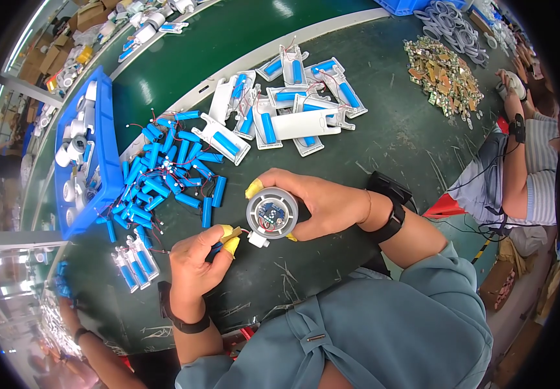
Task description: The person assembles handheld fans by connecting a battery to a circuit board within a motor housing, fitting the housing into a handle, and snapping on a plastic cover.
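"Where is the round white-and-grey plastic housing [251, 217]?"

"Above the near middle of the dark green desk [390, 110], gripped by the right hand [325, 202], fingers and thumb around its sides. That hold leaves the upward end uncovered, so the small circuit board [271, 211] inside is in plain sight."

"And the left hand [195, 262]?"

"Just left of the housing, thumb and fingers pinched on a blue piece [216, 249]. It may be a cell, but the fingers hide too much to be sure."

"Why the loose heap of blue cylindrical cells [157, 178] there?"

"Easy reach, I'd guess: it lies just beyond the left hand. The flat white plastic trays [299, 125] bearing blue cells lie farther off, which seems to leave the near space to the hands."

"The blue plastic bin [108, 136]?"

"Left of the heap; its walls probably keep the white parts inside together."
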`<state>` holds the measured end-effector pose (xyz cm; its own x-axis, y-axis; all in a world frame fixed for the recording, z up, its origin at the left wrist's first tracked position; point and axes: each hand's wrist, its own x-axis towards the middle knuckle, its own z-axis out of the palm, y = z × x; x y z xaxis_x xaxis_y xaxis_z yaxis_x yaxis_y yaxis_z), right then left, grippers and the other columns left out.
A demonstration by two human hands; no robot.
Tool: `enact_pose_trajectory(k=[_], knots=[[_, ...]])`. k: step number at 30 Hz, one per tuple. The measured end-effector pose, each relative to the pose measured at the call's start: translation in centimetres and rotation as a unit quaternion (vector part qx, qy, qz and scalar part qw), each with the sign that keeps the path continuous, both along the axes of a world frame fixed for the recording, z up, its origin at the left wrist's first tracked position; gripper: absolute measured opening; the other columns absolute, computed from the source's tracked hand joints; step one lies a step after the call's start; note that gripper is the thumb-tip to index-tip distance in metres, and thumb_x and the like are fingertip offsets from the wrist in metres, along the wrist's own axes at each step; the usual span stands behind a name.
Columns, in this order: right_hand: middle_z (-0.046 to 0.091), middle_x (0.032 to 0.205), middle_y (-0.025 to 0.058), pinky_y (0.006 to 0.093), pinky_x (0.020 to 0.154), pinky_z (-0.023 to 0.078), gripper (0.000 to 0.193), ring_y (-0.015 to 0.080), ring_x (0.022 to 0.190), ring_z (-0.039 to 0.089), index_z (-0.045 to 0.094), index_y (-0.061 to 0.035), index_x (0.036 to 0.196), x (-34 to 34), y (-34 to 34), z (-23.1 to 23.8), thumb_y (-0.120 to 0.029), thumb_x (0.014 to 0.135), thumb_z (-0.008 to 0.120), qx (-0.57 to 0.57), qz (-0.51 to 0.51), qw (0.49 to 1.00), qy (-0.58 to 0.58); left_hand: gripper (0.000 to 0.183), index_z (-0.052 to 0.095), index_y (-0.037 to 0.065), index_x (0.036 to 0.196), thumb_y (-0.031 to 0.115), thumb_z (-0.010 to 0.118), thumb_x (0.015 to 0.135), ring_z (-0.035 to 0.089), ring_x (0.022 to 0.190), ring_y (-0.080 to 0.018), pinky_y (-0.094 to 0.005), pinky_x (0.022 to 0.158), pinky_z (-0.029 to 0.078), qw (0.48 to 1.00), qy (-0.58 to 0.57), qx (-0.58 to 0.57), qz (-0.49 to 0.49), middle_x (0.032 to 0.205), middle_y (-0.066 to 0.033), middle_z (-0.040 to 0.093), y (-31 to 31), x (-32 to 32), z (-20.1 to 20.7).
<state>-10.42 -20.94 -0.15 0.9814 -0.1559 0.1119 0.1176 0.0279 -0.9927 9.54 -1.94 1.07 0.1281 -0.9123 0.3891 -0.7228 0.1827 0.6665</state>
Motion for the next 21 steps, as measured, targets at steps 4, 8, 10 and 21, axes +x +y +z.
enact_pose_trajectory(k=[4, 8, 10, 21], knots=[[0.05, 0.121, 0.0055, 0.03, 0.097, 0.043, 0.069, 0.0144, 0.114, 0.052, 0.043, -0.005, 0.137, 0.01, -0.02, 0.08, 0.004, 0.072, 0.067, -0.014, -0.002, 1.0, 0.0, 0.031, 0.067, 0.001, 0.103, -0.005, 0.076, 0.074, 0.068, 0.069, -0.0118, -0.0234, 0.063, 0.053, 1.0, -0.008, 0.008, 0.003, 0.082, -0.0075, 0.073, 0.05, 0.06, -0.12], [0.05, 0.121, 0.0055, 0.0299, 0.097, 0.043, 0.07, 0.0145, 0.114, 0.052, 0.043, -0.005, 0.137, -0.03, 0.02, 0.05, 0.004, 0.072, 0.067, -0.007, -0.001, 1.0, 0.0, 0.031, 0.068, 0.001, 0.103, -0.006, 0.076, 0.074, 0.068, 0.069, -0.0117, -0.0233, 0.063, 0.053, 1.0, -0.013, 0.01, 0.0, 0.082, -0.0073, 0.073, 0.04, 0.05, -0.02], [0.05, 0.12, 0.0054, 0.03, 0.097, 0.042, 0.07, 0.0146, 0.114, 0.052, 0.043, -0.0049, 0.137, -0.03, 0.0, 0.13, 0.004, 0.072, 0.067, -0.013, 0.0, 1.0, 0.005, 0.03, 0.068, 0.001, 0.102, -0.005, 0.076, 0.074, 0.068, 0.069, -0.0119, -0.0233, 0.063, 0.053, 1.0, -0.012, 0.007, -0.001, 0.082, -0.0073, 0.072, 0.0, 0.07, -0.08], [0.05, 0.121, 0.0054, 0.0301, 0.098, 0.042, 0.07, 0.0149, 0.114, 0.052, 0.043, -0.0046, 0.137, -0.03, 0.05, 0.14, 0.004, 0.072, 0.067, -0.006, 0.0, 1.0, 0.006, 0.032, 0.068, 0.001, 0.103, -0.004, 0.076, 0.073, 0.069, 0.069, -0.0137, -0.0241, 0.063, 0.053, 1.0, -0.015, 0.013, -0.004, 0.082, -0.0075, 0.073, -0.06, 0.06, 0.17]])
